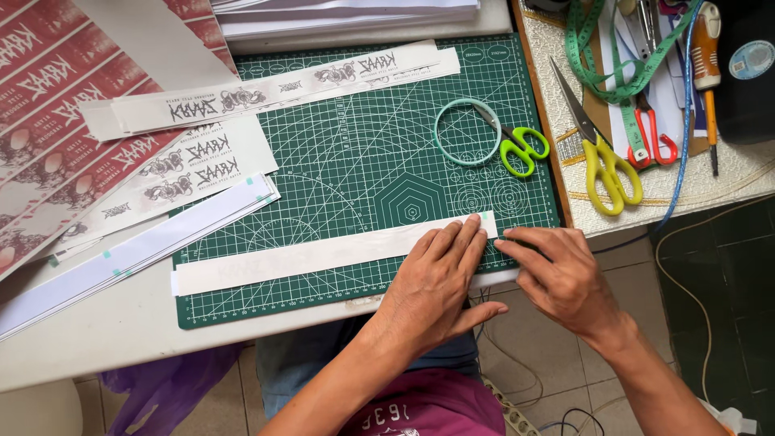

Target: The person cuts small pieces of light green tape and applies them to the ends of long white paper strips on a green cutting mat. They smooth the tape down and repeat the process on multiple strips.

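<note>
Fingers [456,242] of the left hand [436,282] lie spread and flat, pressing the long white paper strip [323,257] onto the green cutting mat [355,161]. The right hand [561,274] pinches narrowly at the strip's end, just beside them. The strip runs leftward from the fingers, rising slightly at the hands (printed side down, faint marks unreadable). Beyond the fingertips, a tape ring [467,132] circles the blades of green-handled scissors [517,145].

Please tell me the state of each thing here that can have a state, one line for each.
paper strip: flat on the mat, blank side up
left hand: pressing the strip
right hand: fingers at the strip's end
small green scissors: closed
yellow scissors: closed
tape roll: lying flat
</note>
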Demonstrator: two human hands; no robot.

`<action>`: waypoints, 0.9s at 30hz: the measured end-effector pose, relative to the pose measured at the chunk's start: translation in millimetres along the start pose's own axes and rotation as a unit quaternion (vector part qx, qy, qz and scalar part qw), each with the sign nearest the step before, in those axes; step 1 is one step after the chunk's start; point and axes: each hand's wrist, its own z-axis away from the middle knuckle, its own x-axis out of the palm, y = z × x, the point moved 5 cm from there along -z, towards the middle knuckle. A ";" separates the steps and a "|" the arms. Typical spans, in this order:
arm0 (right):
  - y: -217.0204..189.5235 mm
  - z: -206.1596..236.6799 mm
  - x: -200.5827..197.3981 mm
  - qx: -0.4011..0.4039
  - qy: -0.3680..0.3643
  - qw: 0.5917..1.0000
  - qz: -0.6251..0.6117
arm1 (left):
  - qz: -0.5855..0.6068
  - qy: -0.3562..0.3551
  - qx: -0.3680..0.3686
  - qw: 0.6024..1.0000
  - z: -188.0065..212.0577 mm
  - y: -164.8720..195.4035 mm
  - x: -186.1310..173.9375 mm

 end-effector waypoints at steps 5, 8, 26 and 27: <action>-7.5 -3.7 -2.2 -0.012 0.000 1.000 0.026 | -0.001 0.006 0.000 1.000 -0.6 -0.5 -1.0; -4.0 -9.1 -3.8 0.033 -0.003 0.999 -0.016 | -0.005 -0.003 0.003 1.000 -1.1 -0.9 1.2; 9.4 -37.9 1.5 0.130 -0.024 0.988 -0.083 | -0.016 -0.003 0.008 1.000 1.3 -1.5 4.2; 10.0 -38.7 1.9 0.132 -0.027 0.987 -0.083 | -0.015 -0.003 0.009 1.000 1.2 -1.5 4.2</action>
